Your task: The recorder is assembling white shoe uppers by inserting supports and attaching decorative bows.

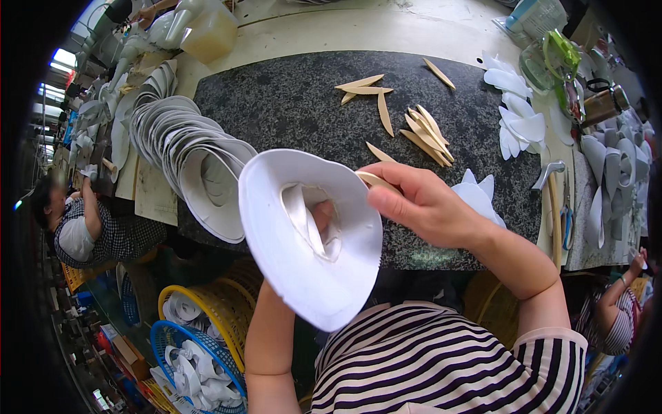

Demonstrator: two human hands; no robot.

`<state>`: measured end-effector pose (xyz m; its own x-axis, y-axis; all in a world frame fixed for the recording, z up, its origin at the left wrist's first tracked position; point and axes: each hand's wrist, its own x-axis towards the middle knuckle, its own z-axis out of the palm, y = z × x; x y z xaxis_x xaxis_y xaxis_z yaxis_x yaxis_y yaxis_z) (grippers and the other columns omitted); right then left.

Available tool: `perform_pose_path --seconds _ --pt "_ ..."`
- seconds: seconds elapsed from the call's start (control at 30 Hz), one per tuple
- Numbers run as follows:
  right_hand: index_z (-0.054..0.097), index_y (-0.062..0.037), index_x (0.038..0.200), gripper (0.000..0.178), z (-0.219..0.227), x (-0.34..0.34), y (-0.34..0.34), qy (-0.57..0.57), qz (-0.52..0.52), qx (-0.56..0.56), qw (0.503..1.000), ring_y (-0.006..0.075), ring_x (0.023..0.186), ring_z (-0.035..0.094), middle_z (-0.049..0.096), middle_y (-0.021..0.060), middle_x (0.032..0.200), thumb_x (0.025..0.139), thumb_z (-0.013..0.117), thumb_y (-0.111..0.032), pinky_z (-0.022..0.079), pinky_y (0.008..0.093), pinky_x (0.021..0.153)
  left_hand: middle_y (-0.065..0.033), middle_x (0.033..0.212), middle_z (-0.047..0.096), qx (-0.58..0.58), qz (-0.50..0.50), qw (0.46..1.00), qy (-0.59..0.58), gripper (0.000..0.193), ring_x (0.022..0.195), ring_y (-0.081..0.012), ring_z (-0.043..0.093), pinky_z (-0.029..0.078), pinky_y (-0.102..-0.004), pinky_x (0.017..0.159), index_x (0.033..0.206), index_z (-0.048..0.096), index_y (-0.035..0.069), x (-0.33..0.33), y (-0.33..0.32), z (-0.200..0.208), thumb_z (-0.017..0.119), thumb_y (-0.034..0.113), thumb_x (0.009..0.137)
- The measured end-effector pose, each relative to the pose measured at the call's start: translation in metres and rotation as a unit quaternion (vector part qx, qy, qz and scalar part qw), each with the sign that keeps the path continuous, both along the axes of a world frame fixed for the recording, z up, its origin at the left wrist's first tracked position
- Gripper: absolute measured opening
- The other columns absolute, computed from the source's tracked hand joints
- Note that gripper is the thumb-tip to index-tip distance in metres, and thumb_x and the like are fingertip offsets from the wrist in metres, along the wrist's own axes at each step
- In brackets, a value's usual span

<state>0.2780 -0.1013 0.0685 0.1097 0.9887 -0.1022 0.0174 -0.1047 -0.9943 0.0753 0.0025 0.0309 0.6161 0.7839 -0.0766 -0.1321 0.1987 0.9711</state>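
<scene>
A white flared piece that looks like a shoe upper is held up in front of me, its opening facing me. My left hand holds it from behind; only a bit of that hand shows through the opening, and the upper hides the rest. My right hand pinches a thin tan strip between thumb and fingers at the upper's right rim. Several loose pointed tan strips lie on the dark speckled slab beyond my hands. White curved pieces lie behind my right wrist.
Nested white uppers form a long row at left. A hammer and blue-handled scissors lie at right, near more white pieces. A tub stands far left. Blue and yellow baskets stand below left. People sit on both sides.
</scene>
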Motion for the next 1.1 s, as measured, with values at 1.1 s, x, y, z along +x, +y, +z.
perform_pose_path --seconds 1.1 --pt "0.058 -0.0052 0.137 0.052 -0.053 0.012 -0.008 0.027 0.052 -0.036 0.998 0.012 0.113 0.063 0.066 0.0054 0.125 0.089 0.078 -0.012 0.053 0.0277 0.095 -0.0031 0.096 0.073 -0.063 -0.068 0.988 0.124 0.019 0.085 -0.006 0.064 0.052 -0.0232 0.078 0.111 0.071 -0.005 0.001 0.001 -0.005 0.063 0.003 0.096"
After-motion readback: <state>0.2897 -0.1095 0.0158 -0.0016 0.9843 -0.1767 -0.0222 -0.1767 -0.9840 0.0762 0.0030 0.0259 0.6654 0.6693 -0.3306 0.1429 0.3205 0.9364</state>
